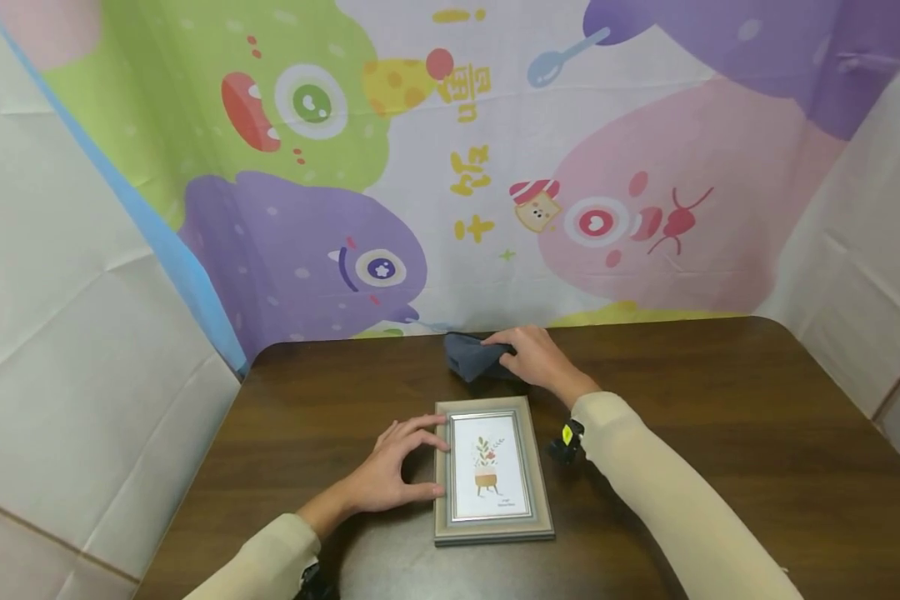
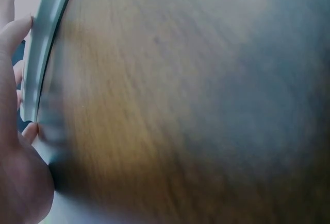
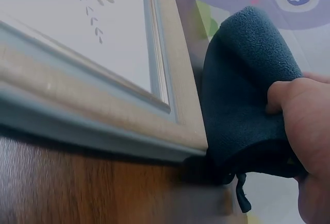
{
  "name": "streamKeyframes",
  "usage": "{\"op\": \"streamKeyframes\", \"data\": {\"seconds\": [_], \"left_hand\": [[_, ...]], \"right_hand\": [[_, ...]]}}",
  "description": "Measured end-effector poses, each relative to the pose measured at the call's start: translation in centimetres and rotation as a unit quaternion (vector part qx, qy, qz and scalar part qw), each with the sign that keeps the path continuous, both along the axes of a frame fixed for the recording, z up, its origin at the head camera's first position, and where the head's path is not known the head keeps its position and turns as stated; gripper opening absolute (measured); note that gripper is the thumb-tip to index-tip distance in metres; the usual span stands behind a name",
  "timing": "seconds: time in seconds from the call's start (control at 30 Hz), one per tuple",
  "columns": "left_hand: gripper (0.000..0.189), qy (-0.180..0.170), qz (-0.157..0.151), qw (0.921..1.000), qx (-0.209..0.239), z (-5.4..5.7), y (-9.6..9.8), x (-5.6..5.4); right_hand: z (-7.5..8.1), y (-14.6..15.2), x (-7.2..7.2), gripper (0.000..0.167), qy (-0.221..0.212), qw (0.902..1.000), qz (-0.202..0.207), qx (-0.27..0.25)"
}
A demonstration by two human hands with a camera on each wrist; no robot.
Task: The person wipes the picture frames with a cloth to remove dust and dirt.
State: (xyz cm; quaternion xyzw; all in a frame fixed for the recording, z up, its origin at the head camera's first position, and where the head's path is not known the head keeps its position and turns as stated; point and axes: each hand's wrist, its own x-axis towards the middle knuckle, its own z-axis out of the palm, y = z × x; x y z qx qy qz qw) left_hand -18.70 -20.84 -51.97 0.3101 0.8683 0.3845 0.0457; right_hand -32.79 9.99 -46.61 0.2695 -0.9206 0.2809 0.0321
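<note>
A picture frame [image 1: 540,500] with a beige and silver border lies on the table, holding a print of a potted plant on a stand. My left hand [image 1: 381,473] rests against the frame's left side, thumb low and fingers higher up, spread apart along that edge. Beyond the frame's top edge, my right hand [image 1: 534,357] grips a folded dark blue-grey cloth [image 1: 471,357]. Seen from the right wrist, the cloth [image 3: 247,85] is fuzzy with a small hanging loop, and it overlaps the frame's corner. My thumb presses on its face there.
The dark brown wooden table [image 1: 285,425] has rounded far corners. Behind it hangs a curtain [image 1: 487,275] printed with cartoon monsters. Pale tiled wall [image 1: 82,333] stands at both sides. A black wrist device [image 1: 567,442] is strapped at the right sleeve.
</note>
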Motion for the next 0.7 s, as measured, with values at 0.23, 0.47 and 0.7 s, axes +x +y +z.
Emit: {"op": "streamKeyframes", "data": {"seconds": [0.23,0.47,0.7], "left_hand": [[0.047,0.001,0.0,1.0,-0.001,0.1,0.1,0.1],[0.047,0.0,-0.001,1.0,0.0,0.1,0.1,0.1],[0.047,0.008,-0.003,1.0,-0.003,0.1,0.0,0.1]], "right_hand": [[0.1,1.6,0.6,0.04,-0.005,0.9997,-0.021,-0.014],[0.8,3.9,1.5,0.039,-0.008,0.999,-0.035,-0.026],[1.1,6.0,2.7,0.038,0.006,0.9988,-0.038,-0.03]]}}
